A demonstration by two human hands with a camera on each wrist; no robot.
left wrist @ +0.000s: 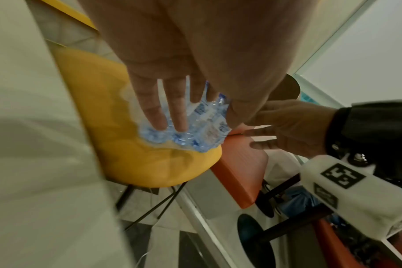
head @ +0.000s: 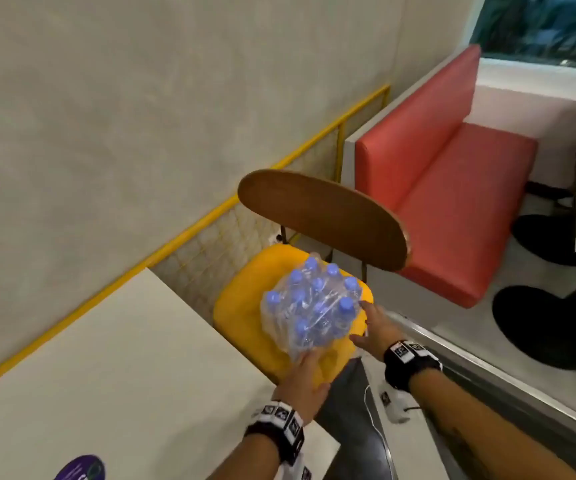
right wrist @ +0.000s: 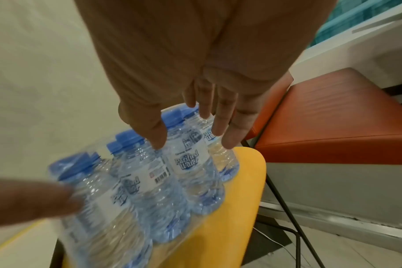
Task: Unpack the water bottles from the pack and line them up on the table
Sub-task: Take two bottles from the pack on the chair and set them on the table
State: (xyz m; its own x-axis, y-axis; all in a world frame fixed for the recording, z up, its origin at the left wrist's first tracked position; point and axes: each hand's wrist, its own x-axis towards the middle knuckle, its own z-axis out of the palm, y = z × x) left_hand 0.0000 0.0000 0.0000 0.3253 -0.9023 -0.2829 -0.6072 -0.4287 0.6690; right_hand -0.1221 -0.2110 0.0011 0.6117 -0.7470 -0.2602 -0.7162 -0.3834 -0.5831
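Note:
A shrink-wrapped pack of water bottles with blue caps stands on the yellow chair seat, beyond the white table's far corner. My left hand reaches the pack's near side, its straight fingers against the wrap. On the pack's right side my right hand has spread, straight fingers. In the right wrist view those fingertips hover at the labelled bottles, contact unclear. Neither hand grips the pack.
The chair has a brown wooden backrest. A red bench stands behind it at the right, with black table bases on the floor. A yellow rail runs along the wall. A purple sticker lies on the table.

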